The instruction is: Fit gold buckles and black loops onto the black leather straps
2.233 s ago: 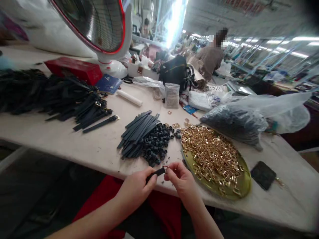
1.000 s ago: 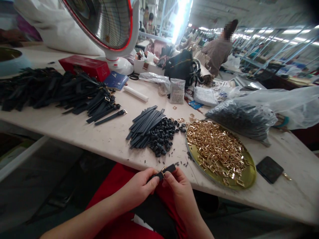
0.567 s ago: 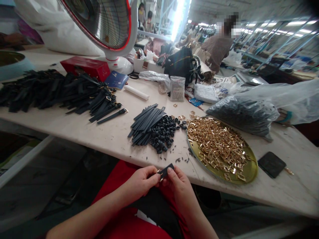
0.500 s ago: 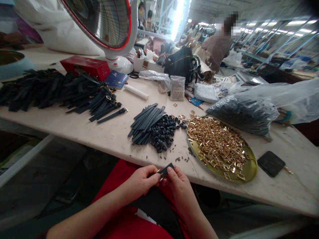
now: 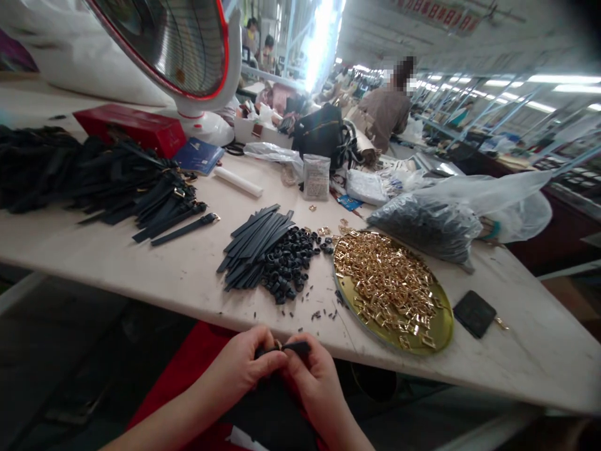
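Note:
Close to the table's front edge, my left hand (image 5: 256, 360) and my right hand (image 5: 307, 373) are closed on a dark strap (image 5: 297, 346). A small gold buckle (image 5: 278, 344) shows on the strap between my fingers; much of both is covered by my hands. Just beyond lie a heap of small black loops (image 5: 286, 266) and a stack of flat black strap pieces (image 5: 253, 244). To the right, a round gold-coloured tray (image 5: 444, 313) bears a heap of gold buckles (image 5: 385, 275).
A large pile of buckled straps (image 5: 94, 175) lies left, before a red box (image 5: 131, 128) and a fan (image 5: 188, 50). A plastic bag (image 5: 427, 216) stands behind the tray, a dark square pad (image 5: 474, 313) beside it. A person (image 5: 385, 113) is in the background.
My view has shifted, so the table things sit further left. My hands have turned the strap, which now shows edge-on instead of its flat face.

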`<state>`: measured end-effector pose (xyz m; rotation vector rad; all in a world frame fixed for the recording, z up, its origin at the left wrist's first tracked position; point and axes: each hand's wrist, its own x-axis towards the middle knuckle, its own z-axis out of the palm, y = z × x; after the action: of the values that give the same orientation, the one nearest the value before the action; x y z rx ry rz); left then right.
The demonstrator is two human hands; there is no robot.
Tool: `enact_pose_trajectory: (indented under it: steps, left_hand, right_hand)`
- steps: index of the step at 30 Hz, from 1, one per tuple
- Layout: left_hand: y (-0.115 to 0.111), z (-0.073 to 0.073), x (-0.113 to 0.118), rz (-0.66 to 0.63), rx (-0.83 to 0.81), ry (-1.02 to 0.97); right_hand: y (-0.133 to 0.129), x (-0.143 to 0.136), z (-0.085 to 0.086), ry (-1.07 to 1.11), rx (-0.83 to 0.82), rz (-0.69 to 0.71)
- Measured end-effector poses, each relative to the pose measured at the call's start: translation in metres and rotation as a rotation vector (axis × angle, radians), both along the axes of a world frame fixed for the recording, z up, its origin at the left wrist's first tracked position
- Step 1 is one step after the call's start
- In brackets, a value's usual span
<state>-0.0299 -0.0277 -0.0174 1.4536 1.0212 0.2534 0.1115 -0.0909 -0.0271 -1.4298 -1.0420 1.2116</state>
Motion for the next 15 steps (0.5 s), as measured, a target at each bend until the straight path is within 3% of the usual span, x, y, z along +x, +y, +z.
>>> enact_pose_trajectory:
  steps: [4,5,8,11,15]
  left_hand:
    - [0.011,-0.002,0.007,-0.059,0.045,-0.031]
    - [0.014,-0.002,0.009,-0.077,0.065,-0.011]
    - [0.021,-0.007,0.014,-0.042,0.064,0.03]
    - [0.028,-0.013,0.017,0.014,0.03,0.008]
    - [0.034,-0.015,0.018,0.074,0.036,0.007]
  right_hand:
    - [0.026,0.024,-0.001,-0.036,-0.049,0.162]
    - [0.038,0.034,-0.002,-0.102,-0.04,0.157]
    - [0.081,0.064,-0.007,-0.431,0.091,-0.066]
    - [0.119,0.081,-0.017,-0.683,0.142,0.006]
    - [0.138,0.083,-0.027,-0.745,0.141,0.073]
